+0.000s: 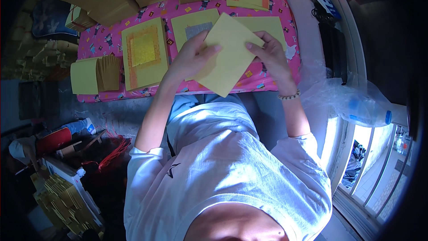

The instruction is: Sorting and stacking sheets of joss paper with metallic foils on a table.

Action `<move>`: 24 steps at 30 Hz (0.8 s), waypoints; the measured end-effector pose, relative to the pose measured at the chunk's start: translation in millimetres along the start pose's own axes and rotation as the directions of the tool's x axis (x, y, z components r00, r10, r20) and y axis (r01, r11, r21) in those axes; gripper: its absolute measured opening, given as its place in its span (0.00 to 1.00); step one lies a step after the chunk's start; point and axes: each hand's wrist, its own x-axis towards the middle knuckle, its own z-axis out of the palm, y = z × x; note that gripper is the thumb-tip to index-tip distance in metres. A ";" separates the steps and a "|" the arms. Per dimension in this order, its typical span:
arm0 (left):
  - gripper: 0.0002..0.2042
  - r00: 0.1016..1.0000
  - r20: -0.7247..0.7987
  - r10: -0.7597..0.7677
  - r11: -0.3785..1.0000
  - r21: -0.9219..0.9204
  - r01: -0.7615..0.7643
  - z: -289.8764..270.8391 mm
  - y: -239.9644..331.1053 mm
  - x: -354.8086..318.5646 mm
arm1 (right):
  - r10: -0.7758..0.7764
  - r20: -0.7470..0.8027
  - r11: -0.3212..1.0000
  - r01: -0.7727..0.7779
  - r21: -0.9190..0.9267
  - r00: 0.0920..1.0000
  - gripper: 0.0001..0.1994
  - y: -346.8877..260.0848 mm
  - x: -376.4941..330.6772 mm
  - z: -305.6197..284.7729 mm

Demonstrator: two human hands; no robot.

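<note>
1. While left hand (195,53) and right hand (272,56) grip a plain yellow sheet (232,58) in their fingers, it is right of the orange-patched stack (145,53).
2. Left of that stack stands a brown-edged stack (93,76).
3. Since the held sheet isn't set down, its handling looks unfinished; what remains is unclear.

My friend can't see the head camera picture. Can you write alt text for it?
A person's left hand and right hand hold a yellow sheet, turned cornerwise, over a pink patterned tablecloth. Around it lie stacks of yellow paper, one bearing an orange-and-yellow rectangle. The person wears a white shirt.
</note>
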 end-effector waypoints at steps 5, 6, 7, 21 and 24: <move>0.23 0.995 -0.013 0.096 0.995 0.005 -0.096 1.3 1.3 47.8 | -0.045 -0.235 0.998 0.053 0.027 0.971 0.16 1.6 9.7 -46.4; 0.25 0.988 -0.074 0.136 0.991 -0.002 -0.137 5.0 1.6 59.1 | -0.055 -0.303 0.998 0.065 0.024 0.951 0.16 3.8 11.4 -56.9; 0.25 0.988 -0.073 0.135 0.991 -0.001 -0.136 9.2 0.5 69.2 | -0.064 -0.367 0.997 0.077 0.020 0.928 0.15 5.6 11.6 -63.0; 0.22 0.968 -0.242 0.068 0.980 0.198 -0.019 49.6 -69.1 120.1 | -0.050 -0.458 0.929 -0.127 -0.348 0.888 0.17 58.2 10.6 -97.5; 0.21 0.968 -0.241 0.067 0.975 0.224 -0.012 50.9 -71.0 118.7 | -0.101 -0.437 0.918 -0.085 -0.387 0.894 0.16 63.0 10.5 -99.6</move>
